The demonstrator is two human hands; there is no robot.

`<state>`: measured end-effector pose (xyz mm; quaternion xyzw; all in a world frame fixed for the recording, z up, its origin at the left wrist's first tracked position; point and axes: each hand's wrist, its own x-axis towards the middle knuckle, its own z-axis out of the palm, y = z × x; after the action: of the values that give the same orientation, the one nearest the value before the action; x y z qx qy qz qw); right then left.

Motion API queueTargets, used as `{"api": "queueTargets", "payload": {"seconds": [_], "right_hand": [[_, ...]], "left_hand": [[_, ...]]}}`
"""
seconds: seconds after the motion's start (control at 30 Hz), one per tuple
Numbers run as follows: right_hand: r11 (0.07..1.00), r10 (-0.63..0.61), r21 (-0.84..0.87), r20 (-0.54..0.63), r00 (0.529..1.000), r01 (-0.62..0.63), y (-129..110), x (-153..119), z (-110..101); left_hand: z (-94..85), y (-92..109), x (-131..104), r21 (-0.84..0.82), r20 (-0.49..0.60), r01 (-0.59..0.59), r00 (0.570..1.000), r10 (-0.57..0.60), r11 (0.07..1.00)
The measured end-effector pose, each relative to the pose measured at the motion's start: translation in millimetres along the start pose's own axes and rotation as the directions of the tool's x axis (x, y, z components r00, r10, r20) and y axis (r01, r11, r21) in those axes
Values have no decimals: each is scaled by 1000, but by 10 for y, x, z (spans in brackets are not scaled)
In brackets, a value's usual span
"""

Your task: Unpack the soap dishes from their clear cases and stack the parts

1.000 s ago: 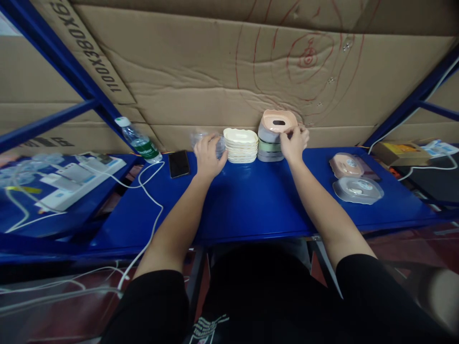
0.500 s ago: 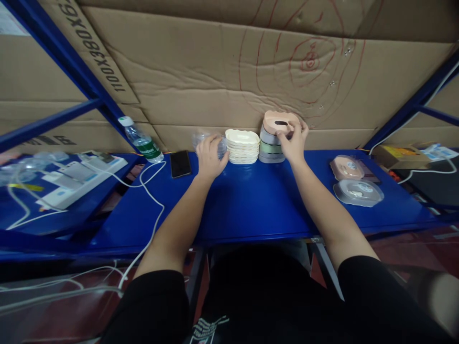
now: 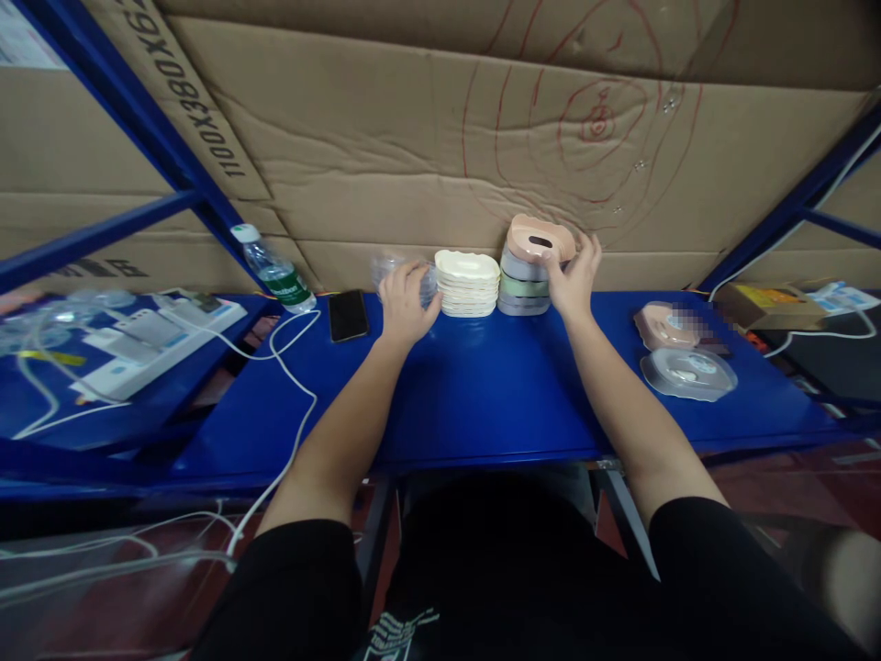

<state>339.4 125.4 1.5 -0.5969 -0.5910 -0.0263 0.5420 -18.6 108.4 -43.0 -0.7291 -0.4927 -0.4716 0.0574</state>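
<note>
My left hand [image 3: 407, 305] curves its fingers and thumb around clear plastic pieces [image 3: 385, 266] at the back of the blue table; their exact shape is partly hidden by the fingers. Just right of it stands a neat stack of cream scalloped trays [image 3: 468, 266]. Beside that is a stack of oval boxes, grey, green [image 3: 521, 286] and grey. On its top sits a peach box lid [image 3: 533, 234] with a dark oval slot, slightly tilted. My right hand [image 3: 575, 280] grips this lid at its right end, thumb at the front and fingers behind.
A phone [image 3: 348, 315] and a water bottle [image 3: 279, 274] stand to the left, with white cables [image 3: 303, 367] and a power strip [image 3: 158, 344]. At right lie a peach box [image 3: 664, 326] and a clear grey box [image 3: 688, 374]. Cardboard [image 3: 372, 138] walls the back.
My right hand has slid slightly to the right along the peach lid, its fingers off the slot. The left hand stays around the clear plastic pieces.
</note>
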Motion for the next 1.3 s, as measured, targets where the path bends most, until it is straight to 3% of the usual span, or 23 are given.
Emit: {"api": "queueTargets", "payload": {"seconds": [0.13,0.2,0.33,0.5,0.63,0.73,0.83,0.93,1.03,1.17,1.3], "right_hand": [[996,-45,-76,-29,999,43,132,-28,-241],[986,-7,-167,-16,1000,4,229,-47,-399],[897,204,-403,10,979,-182,432,-46,-763],[725,421,-604,10,907,-331,631,3,-1114],[616,551,-718,99,829,-324,648,-19,-1096],[642,579,-721,231,782,-262,586,-53,-980],[698,522,-683,281,805,-214,552,-63,-938],[682,483,-686,163,860,-253,599,-56,-1010],[612,545,-714,70,835,-340,675,-47,-1107],[571,604,-747,100,790,-342,697,-32,-1115],[631,535,-732,170,828,-258,648,-30,-1042]], "left_hand": [[-11,-11,7,4,-4,-7,1000,7,1000],[-23,-8,11,2,-2,-7,1000,7,1000],[-36,11,12,-12,15,-1,1000,2,1000],[-4,15,-1,-29,-10,-4,1000,4,1000],[18,-2,-7,1,5,-25,1000,25,1000],[16,-15,-6,18,-12,-38,999,39,999],[11,-23,-4,23,-31,-47,998,48,999],[16,-28,-4,14,-31,-58,998,58,998],[29,-34,-6,1,-17,-67,998,67,998],[34,-37,-6,-2,-16,-61,998,61,998],[24,-29,-4,4,-22,-71,997,72,997]]}}
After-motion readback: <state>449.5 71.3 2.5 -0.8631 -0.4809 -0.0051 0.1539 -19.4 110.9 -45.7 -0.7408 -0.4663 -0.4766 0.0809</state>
